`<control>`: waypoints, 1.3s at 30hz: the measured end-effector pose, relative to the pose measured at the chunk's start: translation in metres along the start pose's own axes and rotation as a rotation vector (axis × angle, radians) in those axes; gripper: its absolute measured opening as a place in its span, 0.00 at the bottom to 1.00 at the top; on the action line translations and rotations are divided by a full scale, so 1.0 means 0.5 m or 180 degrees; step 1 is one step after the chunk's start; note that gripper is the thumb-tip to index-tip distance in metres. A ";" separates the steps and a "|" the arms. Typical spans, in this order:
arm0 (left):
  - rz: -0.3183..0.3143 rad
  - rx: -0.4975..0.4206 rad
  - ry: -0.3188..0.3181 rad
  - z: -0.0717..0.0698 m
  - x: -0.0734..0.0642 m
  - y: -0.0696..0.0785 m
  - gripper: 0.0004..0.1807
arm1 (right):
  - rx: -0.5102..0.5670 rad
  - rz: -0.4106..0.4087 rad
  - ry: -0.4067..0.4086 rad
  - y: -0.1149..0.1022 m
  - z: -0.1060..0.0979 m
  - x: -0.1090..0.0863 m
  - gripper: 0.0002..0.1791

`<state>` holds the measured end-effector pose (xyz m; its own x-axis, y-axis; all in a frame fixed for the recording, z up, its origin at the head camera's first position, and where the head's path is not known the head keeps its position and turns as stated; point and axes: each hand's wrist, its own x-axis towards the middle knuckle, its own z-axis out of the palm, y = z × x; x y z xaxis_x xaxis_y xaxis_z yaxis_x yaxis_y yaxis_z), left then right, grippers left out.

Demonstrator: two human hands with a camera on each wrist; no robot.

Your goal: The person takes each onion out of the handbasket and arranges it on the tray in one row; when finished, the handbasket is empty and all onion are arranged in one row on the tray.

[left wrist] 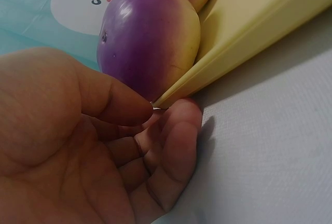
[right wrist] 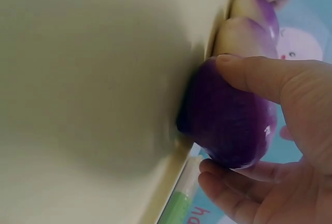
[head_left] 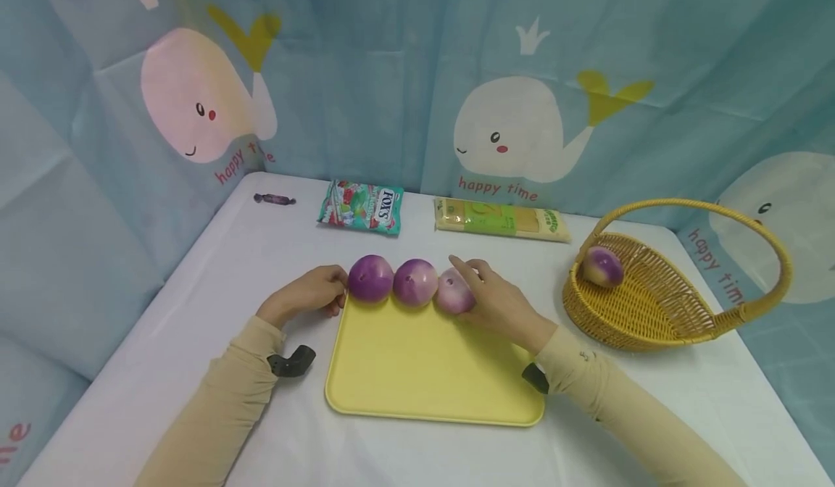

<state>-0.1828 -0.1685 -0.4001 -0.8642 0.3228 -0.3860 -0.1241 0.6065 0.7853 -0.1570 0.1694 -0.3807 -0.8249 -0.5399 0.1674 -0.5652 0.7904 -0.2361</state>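
On one tray (head_left: 430, 371), three turnips (head_left: 415, 284)

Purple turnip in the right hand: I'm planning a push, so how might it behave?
The turnip would probably roll if let go and pushed, being rounded. Its glossy skin, catching a highlight in the right wrist view, may be slippery. It looks firm rather than floppy: no dent shows where the right hand holds it.
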 end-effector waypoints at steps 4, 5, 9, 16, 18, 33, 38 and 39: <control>0.0001 0.0020 0.0016 0.004 0.002 -0.004 0.15 | 0.0017 0.0067 -0.0103 -0.002 -0.003 -0.002 0.55; -0.0011 0.0014 0.0025 0.004 0.003 -0.004 0.14 | 0.0033 0.0109 -0.0130 -0.001 -0.009 -0.004 0.56; -0.0008 0.0001 0.0020 0.004 0.006 -0.001 0.14 | -0.0048 0.0316 -0.0071 0.024 -0.060 -0.021 0.51; 0.0081 0.0075 -0.0032 -0.004 0.012 0.013 0.15 | -0.0248 0.1171 0.0464 0.161 -0.208 -0.095 0.19; 0.0065 0.0082 -0.0019 -0.008 0.013 0.013 0.14 | -0.0293 0.1400 0.0236 0.207 -0.235 -0.116 0.20; 0.0022 -0.0012 -0.0012 -0.004 0.004 -0.002 0.15 | -0.0111 0.1552 -0.1005 0.303 -0.226 -0.150 0.40; 0.0014 -0.0046 -0.0003 -0.002 0.003 -0.005 0.16 | -0.0114 0.1437 -0.0959 0.304 -0.222 -0.155 0.24; 0.0019 -0.0046 -0.0009 -0.002 0.003 -0.004 0.16 | -0.0127 0.1380 -0.0929 0.305 -0.220 -0.156 0.21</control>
<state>-0.1842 -0.1700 -0.4018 -0.8636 0.3283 -0.3826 -0.1261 0.5942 0.7944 -0.1782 0.3638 -0.3246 -0.9533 -0.2144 -0.2127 -0.1757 0.9666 -0.1868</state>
